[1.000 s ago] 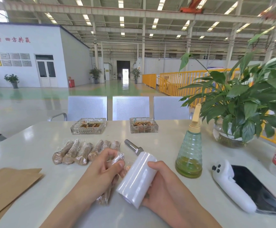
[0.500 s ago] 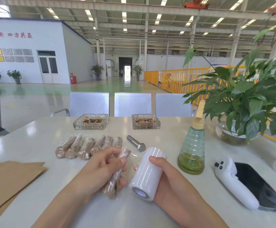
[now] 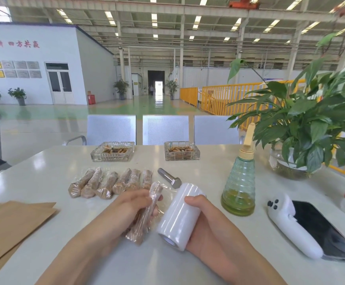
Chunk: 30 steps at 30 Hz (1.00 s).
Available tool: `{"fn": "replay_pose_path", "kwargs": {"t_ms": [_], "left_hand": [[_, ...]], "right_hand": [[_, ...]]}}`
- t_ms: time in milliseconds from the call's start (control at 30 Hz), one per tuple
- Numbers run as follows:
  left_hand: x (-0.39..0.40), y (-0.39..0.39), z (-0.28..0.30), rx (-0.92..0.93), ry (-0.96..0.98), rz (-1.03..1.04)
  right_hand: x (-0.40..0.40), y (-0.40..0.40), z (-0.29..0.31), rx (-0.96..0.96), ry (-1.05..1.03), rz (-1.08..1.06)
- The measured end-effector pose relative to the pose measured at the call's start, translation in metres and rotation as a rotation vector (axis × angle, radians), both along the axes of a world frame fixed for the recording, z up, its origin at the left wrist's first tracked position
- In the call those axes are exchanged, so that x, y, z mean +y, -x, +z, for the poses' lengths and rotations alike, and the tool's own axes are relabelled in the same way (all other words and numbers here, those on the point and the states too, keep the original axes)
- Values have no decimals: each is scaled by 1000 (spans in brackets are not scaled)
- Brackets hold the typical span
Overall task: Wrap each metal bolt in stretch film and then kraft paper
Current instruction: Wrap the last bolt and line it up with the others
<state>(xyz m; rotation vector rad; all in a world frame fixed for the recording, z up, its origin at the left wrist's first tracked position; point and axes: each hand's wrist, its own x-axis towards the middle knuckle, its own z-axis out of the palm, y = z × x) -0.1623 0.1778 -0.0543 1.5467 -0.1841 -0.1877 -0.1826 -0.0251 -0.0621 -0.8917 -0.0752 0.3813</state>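
Left hand [image 3: 133, 206] clenched on brown, film-shrouded bolt [image 3: 147, 214], seemingly paper-wrapped; right hand [image 3: 204, 227] grasps white film roll [image 3: 179, 217].

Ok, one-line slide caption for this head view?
Left hand holds a wrapped bolt, right hand the stretch film roll.

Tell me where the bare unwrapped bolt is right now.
In the head view, the bare bolt lies on the table near centre, just right of the row of wrapped bolts and behind the film roll.
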Motion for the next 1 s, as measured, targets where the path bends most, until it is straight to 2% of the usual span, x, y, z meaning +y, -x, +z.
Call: {"fn": "replay_pose_path", "kwargs": {"t_ms": [67,167,233,333,500,633,733,833,900,1000], "left_hand": [[5,5,5,-33,-3,-58],[6,8,5,-9,63,-73],[2,7,4,-36,65,-51],[-3,6,1,-115,-15,31],[-11,10,-1,-181,-114,-12],[-16,10,-2,-168,7,11],[-12,8,-6,-230,-129,57],[-15,2,-4,-170,-209,122],[-14,1,-9,-24,-59,-2],[-6,1,-6,39,106,-120]], "right_hand": [[-2,2,3,-24,-36,-51],[-4,14,6,-71,-125,2],[-4,15,0,-79,-108,20],[-2,15,-3,-107,-22,47],[0,7,-6,-55,-4,57],[-1,3,-4,-40,5,47],[0,4,-3,-67,-35,70],[3,4,-1,-70,-25,53],[3,4,-1,-71,-13,34],[-2,9,1,-67,-40,16]]}}
